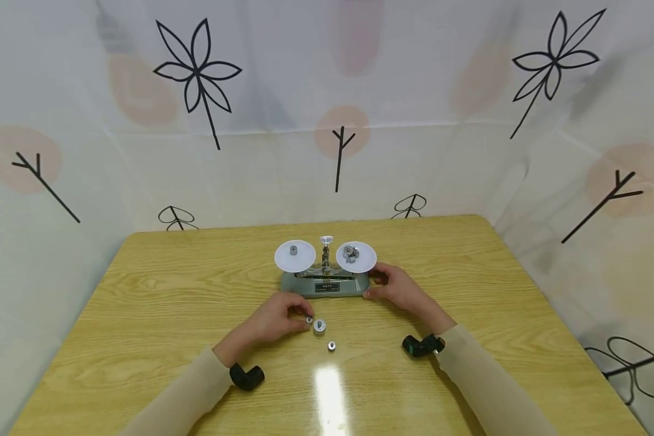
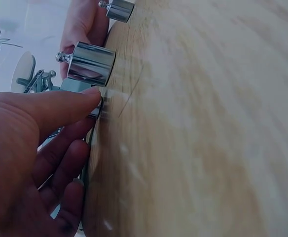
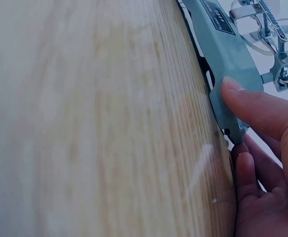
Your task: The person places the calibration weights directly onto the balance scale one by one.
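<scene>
A green-based balance scale (image 1: 327,287) stands near the far side of the table. One metal weight (image 1: 293,249) sits on its left white pan (image 1: 283,261); several small weights (image 1: 351,253) cluster on the right pan (image 1: 368,261). Just in front of the base, my left hand (image 1: 277,317) pinches a small metal weight (image 2: 98,109) at the tabletop, mostly hidden by the thumb. Beside it stand a larger knobbed weight (image 1: 320,327) and a smaller one (image 1: 331,346). My right hand (image 1: 402,289) grips the base's right end, thumb in front, as the right wrist view shows.
The wooden table (image 1: 169,290) ends at a patterned cloth backdrop (image 1: 283,175) behind and at both sides. Black wrist cameras (image 1: 246,377) sit on both wrists. A bright reflection lies on the wood in front of the weights.
</scene>
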{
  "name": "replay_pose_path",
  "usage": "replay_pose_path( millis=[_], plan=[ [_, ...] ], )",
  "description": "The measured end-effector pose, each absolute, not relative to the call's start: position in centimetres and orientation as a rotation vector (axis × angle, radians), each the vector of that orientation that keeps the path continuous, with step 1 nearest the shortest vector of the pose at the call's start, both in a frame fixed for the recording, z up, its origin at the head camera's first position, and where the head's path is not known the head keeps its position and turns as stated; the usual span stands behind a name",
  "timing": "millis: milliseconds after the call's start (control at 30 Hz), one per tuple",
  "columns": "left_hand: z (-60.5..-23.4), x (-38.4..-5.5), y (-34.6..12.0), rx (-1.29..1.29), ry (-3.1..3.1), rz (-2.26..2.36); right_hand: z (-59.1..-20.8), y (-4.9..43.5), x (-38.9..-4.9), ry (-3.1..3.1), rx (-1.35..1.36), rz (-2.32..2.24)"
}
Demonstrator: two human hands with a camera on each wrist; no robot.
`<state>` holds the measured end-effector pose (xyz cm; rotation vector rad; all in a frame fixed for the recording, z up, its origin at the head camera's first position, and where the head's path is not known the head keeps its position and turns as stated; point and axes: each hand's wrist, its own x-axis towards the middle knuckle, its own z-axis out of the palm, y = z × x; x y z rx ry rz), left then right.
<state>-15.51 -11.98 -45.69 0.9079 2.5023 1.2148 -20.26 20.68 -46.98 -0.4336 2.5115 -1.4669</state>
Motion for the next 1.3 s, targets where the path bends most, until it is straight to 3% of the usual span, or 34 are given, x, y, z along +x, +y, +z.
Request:
replay_pose_path(
  millis=[467, 800, 1067, 1300],
  plan=[
    [-45.9, -15.4, -11.9, 0.916, 2.503, 1.229, -46.8, 20.6, -20.1, 2.523, -0.426, -1.451],
    [-45.8, -15.4, -12.0, 0.866, 2.478, 1.260, -43.0, 19.6, -18.1, 2.501, -0.451, -1.446],
    [-45.8, -15.4, -12.4, 0.825, 2.416, 1.333, -46.8, 20.7, -20.3, 2.507, -0.433, -1.451],
    [-45.6, -15.4, -12.7, 0.811, 2.388, 1.362, -46.7, 20.7, -20.1, 2.490, -0.417, -1.469]
  ],
)
